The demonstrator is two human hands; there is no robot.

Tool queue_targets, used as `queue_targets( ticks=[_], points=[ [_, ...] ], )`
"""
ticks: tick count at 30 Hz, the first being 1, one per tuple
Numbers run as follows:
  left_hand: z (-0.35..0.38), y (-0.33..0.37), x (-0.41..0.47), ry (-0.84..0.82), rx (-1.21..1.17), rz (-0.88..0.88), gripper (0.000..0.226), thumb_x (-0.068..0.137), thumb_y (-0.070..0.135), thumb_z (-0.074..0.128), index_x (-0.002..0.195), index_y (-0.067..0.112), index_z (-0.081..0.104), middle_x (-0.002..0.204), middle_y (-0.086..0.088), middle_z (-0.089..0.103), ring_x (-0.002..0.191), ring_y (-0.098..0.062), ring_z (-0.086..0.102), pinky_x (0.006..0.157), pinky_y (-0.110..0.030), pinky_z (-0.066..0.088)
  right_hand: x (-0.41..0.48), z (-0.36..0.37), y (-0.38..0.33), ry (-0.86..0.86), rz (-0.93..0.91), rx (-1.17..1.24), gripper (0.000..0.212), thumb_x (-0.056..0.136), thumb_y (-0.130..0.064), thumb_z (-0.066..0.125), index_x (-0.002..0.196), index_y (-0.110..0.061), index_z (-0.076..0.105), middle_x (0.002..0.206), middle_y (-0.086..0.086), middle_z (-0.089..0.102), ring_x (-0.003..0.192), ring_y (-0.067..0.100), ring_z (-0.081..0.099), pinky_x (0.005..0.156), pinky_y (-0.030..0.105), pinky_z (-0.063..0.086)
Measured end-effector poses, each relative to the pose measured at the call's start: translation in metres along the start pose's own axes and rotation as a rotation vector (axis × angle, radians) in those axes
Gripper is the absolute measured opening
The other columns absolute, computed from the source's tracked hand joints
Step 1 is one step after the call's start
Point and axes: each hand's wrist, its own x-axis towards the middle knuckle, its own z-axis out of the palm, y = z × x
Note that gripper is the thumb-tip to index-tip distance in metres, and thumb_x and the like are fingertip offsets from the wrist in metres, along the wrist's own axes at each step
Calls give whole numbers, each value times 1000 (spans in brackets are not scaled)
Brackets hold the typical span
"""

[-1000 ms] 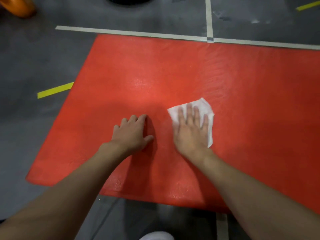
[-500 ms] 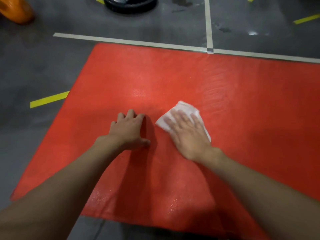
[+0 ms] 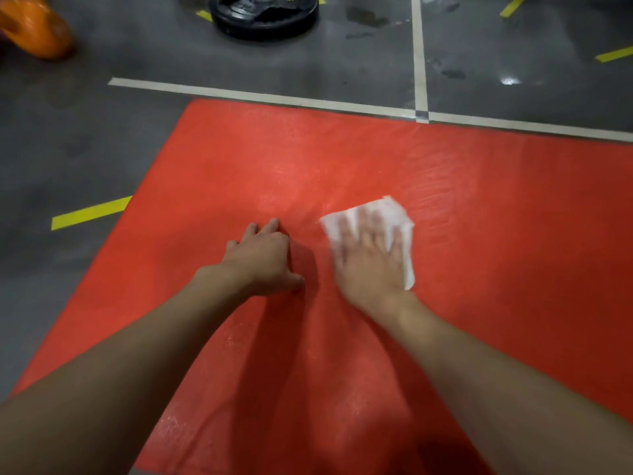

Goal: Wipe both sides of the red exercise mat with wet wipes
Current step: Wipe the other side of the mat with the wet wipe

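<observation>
The red mat (image 3: 479,234) lies flat on the grey floor (image 3: 68,138) and fills the middle and lower part of the frame. Near its centre, the right hand (image 3: 371,262) presses a white wipe (image 3: 394,209) onto it with flat, spread fingers, slightly blurred. Just to the left, the left hand (image 3: 262,260) rests on the mat, fingers loosely bent and holding nothing. A black weight plate (image 3: 263,15) sits at the top, an orange object (image 3: 30,29) at upper left, and a yellow tape strip (image 3: 90,212) beside the mat's left edge.
</observation>
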Motion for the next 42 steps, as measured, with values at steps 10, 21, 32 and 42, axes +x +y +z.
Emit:
queue_targets(
  ticks=[10,21,32,42],
  points=[
    [-28,10,22,126,8,-124,63,68,61,78,111,19,61,120,-9,55,113,-40,53,93,-47,47,22,0,6,27,-101,-22,62,98,-50,3,155,-32,22,164,4,18,152,23,5,119,56,0],
    [-16,16,51,75,57,-36,107,77,39,78,155,30,5,161,-4,7,147,-34,10,110,-57,26,52,-1,21,-3,-280,-44,66,95,-53,1,156,-35,20,165,0,15,153,21,4,120,51,0],
    [-49,-6,93,78,57,-109,112,61,59,83,149,40,18,149,-9,24,138,-36,25,105,-57,33,98,-8,45,21,-310,-13,64,97,-53,3,153,-34,27,164,0,21,152,19,10,121,50,3],
    [-82,-24,151,63,11,-95,122,53,60,87,149,40,14,149,-9,19,138,-45,23,109,-62,29,137,-16,45,4,-238,3,65,97,-52,0,155,-34,23,165,0,17,153,20,7,121,48,2]
  ],
)
